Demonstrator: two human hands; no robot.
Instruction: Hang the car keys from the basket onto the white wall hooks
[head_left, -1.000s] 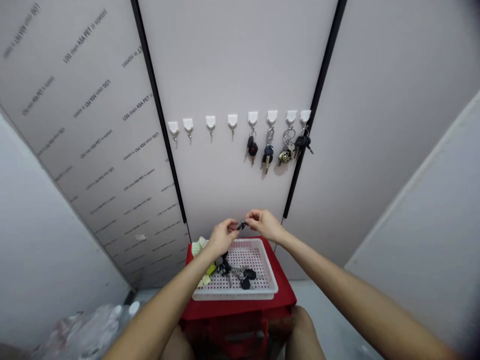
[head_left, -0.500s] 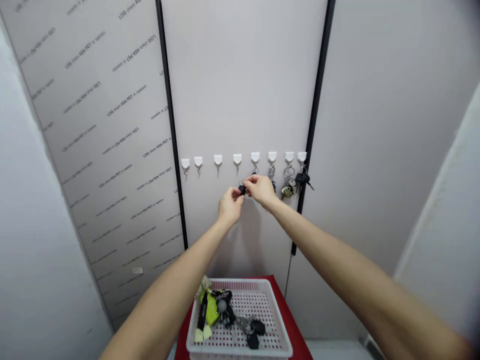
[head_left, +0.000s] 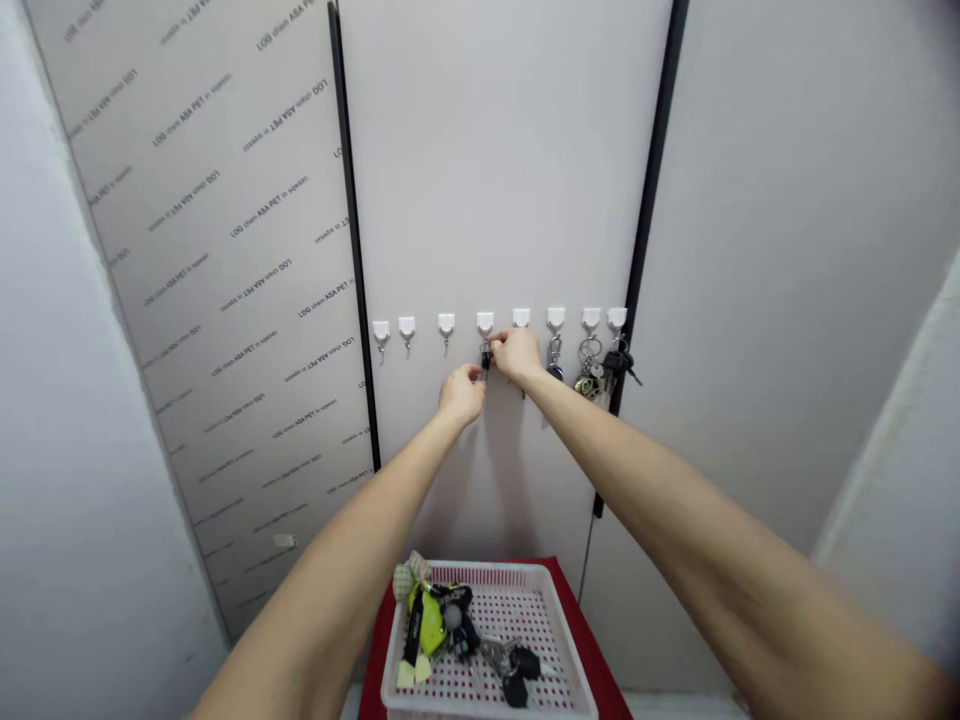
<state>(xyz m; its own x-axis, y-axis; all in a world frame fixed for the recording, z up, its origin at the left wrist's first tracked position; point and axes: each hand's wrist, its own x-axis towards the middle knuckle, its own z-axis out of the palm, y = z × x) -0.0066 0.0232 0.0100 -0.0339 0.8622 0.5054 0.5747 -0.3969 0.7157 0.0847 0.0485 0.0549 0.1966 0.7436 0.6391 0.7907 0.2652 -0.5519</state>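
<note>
At the row of hooks, my right hand (head_left: 517,352) pinches a key with a black head (head_left: 486,358) by its ring. The key hangs upright just under a white hook (head_left: 485,323); whether the ring is on the hook's metal tip I cannot tell. Slightly lower and to the left is my left hand (head_left: 461,393), its thumb and finger a little apart beside the key, with nothing seen in them. Behind my right hand, another white hook (head_left: 521,318) is partly covered, and a key tip shows below.
Keyrings hang from the right-hand hooks, including a brass-coloured key fob (head_left: 589,386) and black keys (head_left: 621,362). Bare hooks (head_left: 446,325) are on the left. Below, a white basket (head_left: 574,650) with keys and a yellow-green pouch (head_left: 432,625) stands on a red surface (head_left: 604,690).
My right hand has raised the key up to the hook. My left hand has let go of the key and stays just below it. The camera view has shifted slightly.
</note>
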